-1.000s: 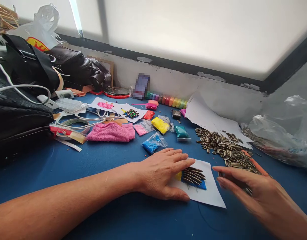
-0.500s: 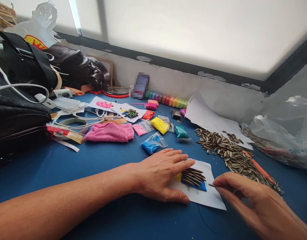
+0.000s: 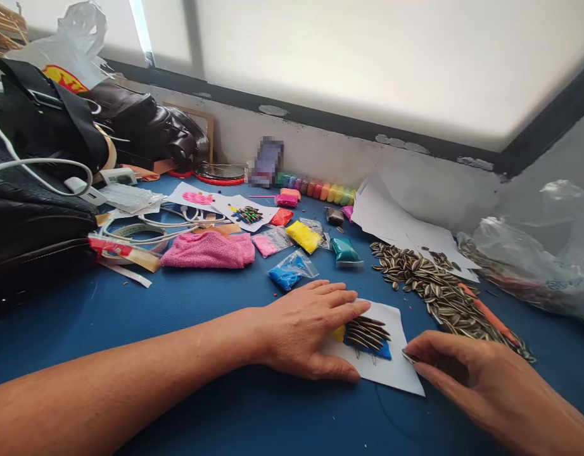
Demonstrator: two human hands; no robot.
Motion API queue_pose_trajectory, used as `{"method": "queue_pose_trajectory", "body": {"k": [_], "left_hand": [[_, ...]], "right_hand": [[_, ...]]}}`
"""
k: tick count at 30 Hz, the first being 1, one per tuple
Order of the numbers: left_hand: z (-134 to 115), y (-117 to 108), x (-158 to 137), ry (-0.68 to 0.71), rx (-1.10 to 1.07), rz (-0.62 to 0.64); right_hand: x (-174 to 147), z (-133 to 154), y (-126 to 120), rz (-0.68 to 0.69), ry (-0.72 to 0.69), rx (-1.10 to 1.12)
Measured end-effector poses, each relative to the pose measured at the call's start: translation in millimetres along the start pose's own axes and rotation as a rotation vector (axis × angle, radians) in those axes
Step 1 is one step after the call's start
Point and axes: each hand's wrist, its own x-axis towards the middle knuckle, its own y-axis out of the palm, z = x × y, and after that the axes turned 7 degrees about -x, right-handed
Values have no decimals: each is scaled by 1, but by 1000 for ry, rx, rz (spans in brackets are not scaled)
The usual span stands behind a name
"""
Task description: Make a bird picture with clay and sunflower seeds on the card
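My left hand (image 3: 315,332) lies flat with its fingers spread over the left part of a white sheet of paper (image 3: 391,377). On that sheet is a patch of blue clay (image 3: 384,350) covered with rows of striped sunflower seeds (image 3: 368,332), and a bit of yellow clay (image 3: 339,334) shows beside my fingers. Thin drawn legs stand below the blue patch. Just off the sheet's right edge, my right hand (image 3: 472,373) pinches a single sunflower seed (image 3: 408,356) between thumb and forefinger.
A heap of sunflower seeds (image 3: 434,294) with an orange tool (image 3: 489,313) lies at right, near a clear plastic bag (image 3: 548,266). Bags of blue (image 3: 287,272), yellow (image 3: 304,235) and green clay (image 3: 345,251) sit beyond my left hand. A pink towel (image 3: 209,249) and black bags (image 3: 40,190) are at left.
The seed in my right fingers has turned to a steeper slant and moved slightly right, away from the blue clay. My left hand stays in place.
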Motion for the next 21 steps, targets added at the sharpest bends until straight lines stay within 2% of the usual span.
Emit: {"method": "queue_pose_trajectory", "body": {"k": [3,7,12,21], "left_hand": [[0,0,0,5,5,-1],[0,0,1,10,5,-7],[1,1,0,17,1,-17],[0,-1,-1,32,17,-13]], "right_hand": [[0,-4,-1,138,-39,39],[-2,-7,-1,78,-69,-17],[-10,-3,0,-95,-130,35],[-8,9,0,-160,-139,89]]}}
